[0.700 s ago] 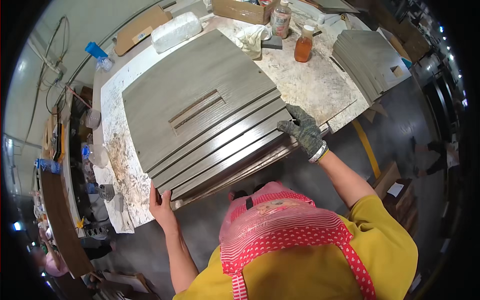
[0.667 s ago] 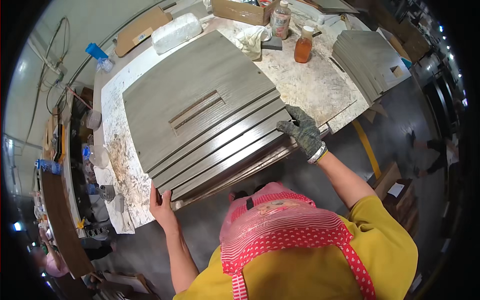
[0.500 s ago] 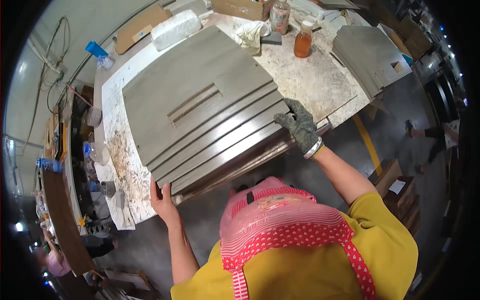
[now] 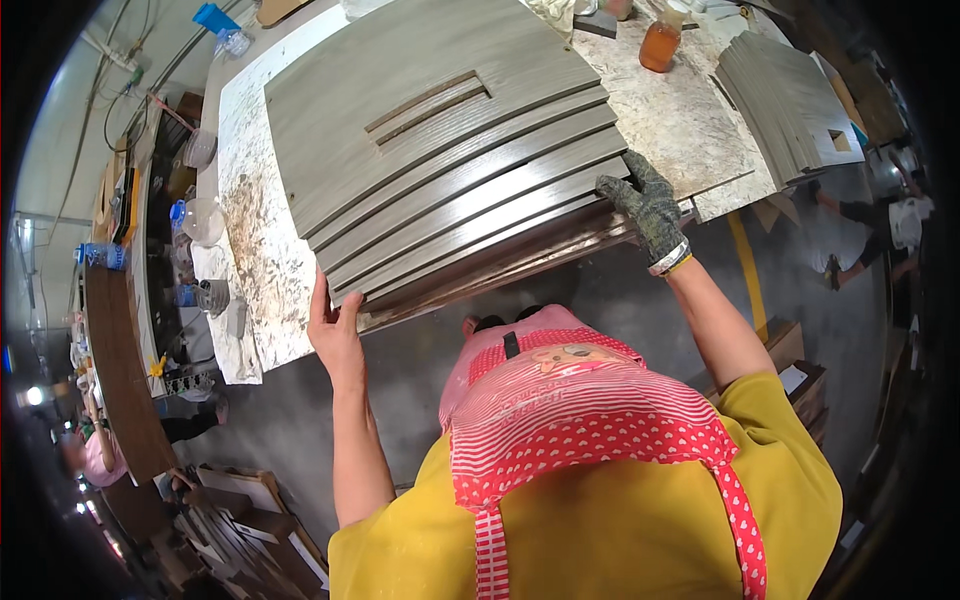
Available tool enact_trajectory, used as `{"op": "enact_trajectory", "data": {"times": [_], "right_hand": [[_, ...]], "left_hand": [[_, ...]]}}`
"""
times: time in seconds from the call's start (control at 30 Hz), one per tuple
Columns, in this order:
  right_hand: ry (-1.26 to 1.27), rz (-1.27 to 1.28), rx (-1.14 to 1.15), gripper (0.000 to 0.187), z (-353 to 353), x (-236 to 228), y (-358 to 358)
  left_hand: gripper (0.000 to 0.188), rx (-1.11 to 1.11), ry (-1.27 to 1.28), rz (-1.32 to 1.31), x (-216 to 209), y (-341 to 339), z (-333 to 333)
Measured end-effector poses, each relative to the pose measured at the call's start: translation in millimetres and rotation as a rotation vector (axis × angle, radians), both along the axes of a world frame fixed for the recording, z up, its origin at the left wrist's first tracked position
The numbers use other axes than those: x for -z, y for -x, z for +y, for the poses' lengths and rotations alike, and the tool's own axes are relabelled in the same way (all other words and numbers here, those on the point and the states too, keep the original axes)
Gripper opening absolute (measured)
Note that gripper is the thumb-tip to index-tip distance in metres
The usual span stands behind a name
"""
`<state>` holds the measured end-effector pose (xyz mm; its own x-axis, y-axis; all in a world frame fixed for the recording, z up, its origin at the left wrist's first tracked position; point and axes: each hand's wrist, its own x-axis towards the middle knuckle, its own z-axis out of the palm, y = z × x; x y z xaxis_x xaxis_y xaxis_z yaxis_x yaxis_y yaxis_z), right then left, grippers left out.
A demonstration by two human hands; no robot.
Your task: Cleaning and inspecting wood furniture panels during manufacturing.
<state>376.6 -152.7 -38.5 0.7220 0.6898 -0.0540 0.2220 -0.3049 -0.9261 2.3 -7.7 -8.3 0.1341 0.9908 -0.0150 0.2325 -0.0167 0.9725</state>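
Note:
A stack of flat grey wood-grain panels lies on the worktable, its near edges fanned out like steps. The top panel has a long narrow slot cut through it. At the near left corner is my bare left hand, thumb and fingers closed on the panel edges. My right hand, in a dark grey knit glove, grips the near right corner, thumb on top. The fingers under the panels are hidden on both sides.
The worktable has a stained white covering. A bottle of amber liquid stands at the far right, near a second grey panel stack. Clear plastic jugs are at left. Another person is at far left.
My view has tilted, so the panels and both hands sit higher in the picture. Both hands keep their hold on the near corners; the stack looks much the same.

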Motion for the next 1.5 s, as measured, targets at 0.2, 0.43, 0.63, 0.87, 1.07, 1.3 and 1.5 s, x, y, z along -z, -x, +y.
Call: {"op": "enact_trajectory", "data": {"times": [0.2, 0.43, 0.63, 0.87, 1.07, 1.3, 1.5], "right_hand": [[-0.063, 0.102, 0.092, 0.064, 11.7, -5.6, 12.3], [-0.049, 0.048, -0.143, 0.061, -6.0, -9.9, -1.9], [-0.006, 0.084, -0.124, 0.056, -3.8, -10.5, 0.1], [-0.127, 0.141, -0.041, 0.043, 3.9, -6.6, 8.9], [0.026, 0.098, -0.2, 0.051, -6.5, -18.5, -0.6], [-0.003, 0.004, -0.052, 0.049, -2.2, 1.0, 0.7], [0.018, 0.141, -0.119, 0.06, -0.1, -2.9, -3.1]], "left_hand": [[0.058, -0.079, -0.083, -0.081, 4.8, -5.3, 2.2], [0.067, 0.033, 0.143, -0.124, 5.4, 21.2, 8.2], [0.062, 0.109, 0.072, -0.144, 14.3, 3.6, -5.2], [0.057, -0.038, 0.021, -0.097, 17.6, -1.0, -0.8], [0.063, 0.143, 0.008, -0.091, 21.9, 16.8, 2.6], [0.059, -0.026, 0.079, 0.017, 24.5, 7.7, -0.1], [0.064, 0.017, 0.058, -0.084, 30.3, 11.6, 3.0]]}}
